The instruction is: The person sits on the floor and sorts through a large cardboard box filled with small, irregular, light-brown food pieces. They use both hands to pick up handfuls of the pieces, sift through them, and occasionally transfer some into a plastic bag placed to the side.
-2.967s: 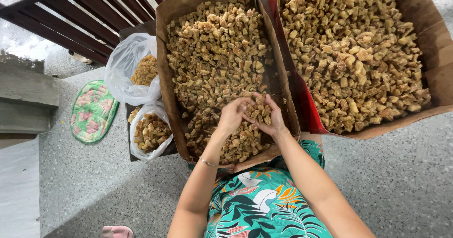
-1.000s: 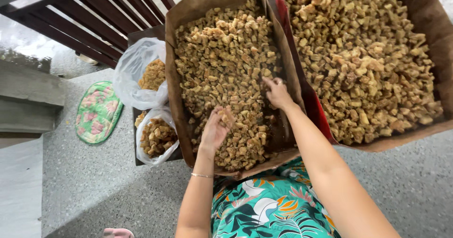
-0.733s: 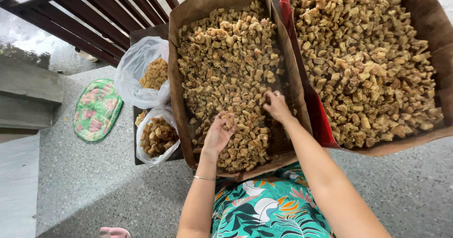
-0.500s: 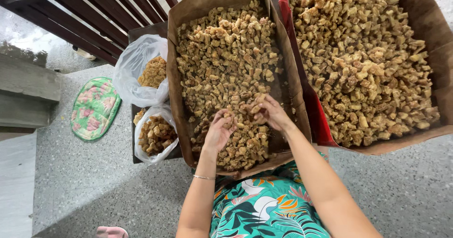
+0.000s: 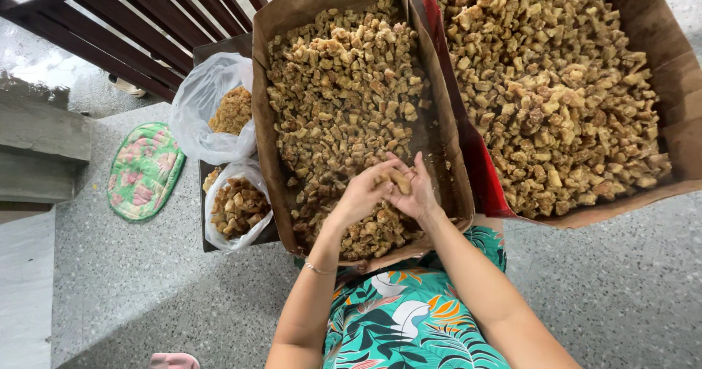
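A long cardboard box lined with brown paper [image 5: 265, 120] lies in front of me, heaped with small golden-brown fried chunks [image 5: 336, 91]. My left hand [image 5: 358, 195] and my right hand [image 5: 415, 193] meet over the near end of this box. Both hands pinch one brown chunk [image 5: 398, 182] between their fingertips. A thin bracelet sits on my left wrist. A second, wider paper-lined box [image 5: 662, 106] at the right holds more of the same chunks.
Left of the box, two clear plastic bags rest on a dark tray: the far bag [image 5: 219, 113] has fine crumbs, the near bag [image 5: 235, 206] has chunks. A floral mat [image 5: 142, 170] lies on the grey speckled floor. A dark wooden railing [image 5: 131, 25] runs behind.
My right hand drew back from the far right side of the box to meet the left hand near the front. Both now hold one chunk together.
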